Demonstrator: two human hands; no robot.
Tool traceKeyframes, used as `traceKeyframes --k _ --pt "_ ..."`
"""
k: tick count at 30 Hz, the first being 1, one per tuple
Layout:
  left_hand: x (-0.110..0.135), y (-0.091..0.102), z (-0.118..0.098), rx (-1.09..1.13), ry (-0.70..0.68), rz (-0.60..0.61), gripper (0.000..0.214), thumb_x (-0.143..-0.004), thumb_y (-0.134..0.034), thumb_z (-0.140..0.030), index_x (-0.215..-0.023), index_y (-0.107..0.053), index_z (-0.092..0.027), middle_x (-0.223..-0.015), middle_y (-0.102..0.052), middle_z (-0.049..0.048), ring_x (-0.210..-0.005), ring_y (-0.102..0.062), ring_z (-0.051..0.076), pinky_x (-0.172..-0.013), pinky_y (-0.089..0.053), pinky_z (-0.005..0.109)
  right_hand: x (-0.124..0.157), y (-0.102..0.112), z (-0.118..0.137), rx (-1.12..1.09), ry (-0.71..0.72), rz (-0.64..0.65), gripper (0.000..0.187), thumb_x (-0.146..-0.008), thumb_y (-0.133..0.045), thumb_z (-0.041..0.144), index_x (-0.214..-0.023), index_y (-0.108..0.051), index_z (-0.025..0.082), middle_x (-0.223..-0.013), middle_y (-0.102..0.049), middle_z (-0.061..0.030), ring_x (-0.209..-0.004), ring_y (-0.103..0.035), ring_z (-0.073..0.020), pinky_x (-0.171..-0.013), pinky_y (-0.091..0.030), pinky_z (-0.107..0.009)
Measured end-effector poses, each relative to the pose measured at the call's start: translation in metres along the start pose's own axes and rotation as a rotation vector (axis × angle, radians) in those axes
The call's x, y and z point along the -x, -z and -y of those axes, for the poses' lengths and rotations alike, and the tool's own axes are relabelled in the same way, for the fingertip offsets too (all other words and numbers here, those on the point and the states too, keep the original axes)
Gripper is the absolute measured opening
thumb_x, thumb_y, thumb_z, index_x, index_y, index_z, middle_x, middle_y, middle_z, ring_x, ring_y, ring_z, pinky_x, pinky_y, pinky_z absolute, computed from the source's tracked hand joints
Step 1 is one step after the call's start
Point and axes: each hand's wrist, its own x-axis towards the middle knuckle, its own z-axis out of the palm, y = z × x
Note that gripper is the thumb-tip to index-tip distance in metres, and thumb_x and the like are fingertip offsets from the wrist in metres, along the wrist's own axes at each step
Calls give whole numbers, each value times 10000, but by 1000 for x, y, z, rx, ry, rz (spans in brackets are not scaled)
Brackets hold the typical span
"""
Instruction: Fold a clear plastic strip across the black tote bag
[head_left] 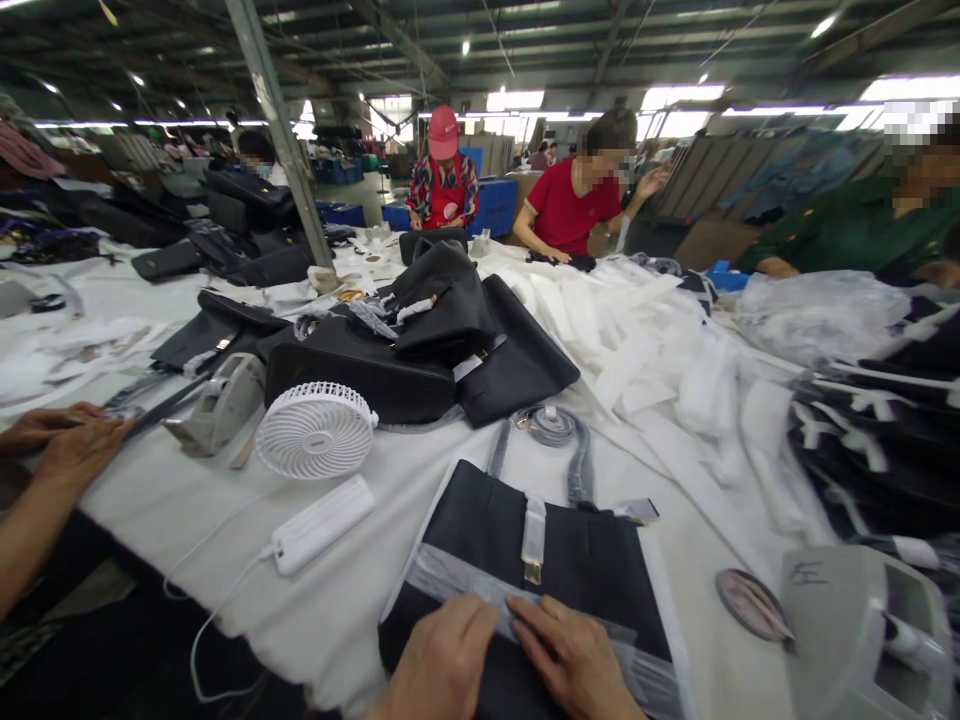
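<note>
A black handbag (465, 505) lies flat in front of me on a white sheet. Its front has a strap tab wrapped in white film with a gold clasp (532, 571). Across the bag's lower half runs a band of clear plastic film (645, 668). My left hand (442, 655) is closed over this film, fingers bent and pressed together. Beside it, my right hand (574, 660) pinches the film with bent fingers, a small gap from the left hand. The wrapped handles and a coiled strap (551, 425) extend beyond the bag's top edge.
At right stands a grey tape dispenser (862, 630) beside a tape roll (750, 604). A white fan (316, 430) and white power strip (322, 525) lie left. Black bags (442, 310) and white strips (637, 340) pile up ahead. A co-worker's hands (82, 445) are at far left.
</note>
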Motion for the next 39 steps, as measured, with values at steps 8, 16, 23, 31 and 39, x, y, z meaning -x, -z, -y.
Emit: traceKeyframes --k 8,16,23,31,39 --pt "12 -56 -2 -152 -218 122 677 -889 -540 -456 -1397 -391 -35 -1425 -407 246 -1310 -418 383 -1035 -479 460 0 -1 -1 19 8 24 332 -981 -379 360 -1176 -627 257 -808 -645 -45 -707 -662 -186 -614 -513 -289" --pt "20 -59 3 -159 -84 149 818 -866 -528 -540 -1472 -237 -73 -1503 -219 232 -1382 -305 372 -1072 -432 494 -3 2 4 55 -32 68 352 -990 -355 403 -1208 -605 287 -808 -637 -37 -715 -663 -194 -623 -523 -310" --pt "19 -82 -6 -268 95 79 798 -792 -643 -444 -1468 -284 -217 -1545 -204 148 -1413 -280 356 -1032 -441 555 -5 3 5 47 -76 108 410 -997 -273 392 -1235 -592 292 -872 -652 -58 -761 -672 -223 -660 -552 -367" --pt "10 -51 -9 -56 57 149 767 -869 -469 -618 -1483 -237 -221 -1525 -265 198 -1376 -334 404 -991 -437 642 -9 10 0 -275 -222 10 378 -948 -429 470 -1137 -658 236 -1110 -702 -65 -1028 -652 -226 -905 -529 -367" --pt "9 -67 -17 -127 166 88 715 -809 -591 -576 -1406 -421 -221 -1485 -390 156 -1371 -355 375 -1039 -410 593 -35 14 32 -347 -180 115 383 -947 -401 477 -1199 -639 314 -1017 -692 -79 -949 -651 -272 -873 -513 -461"
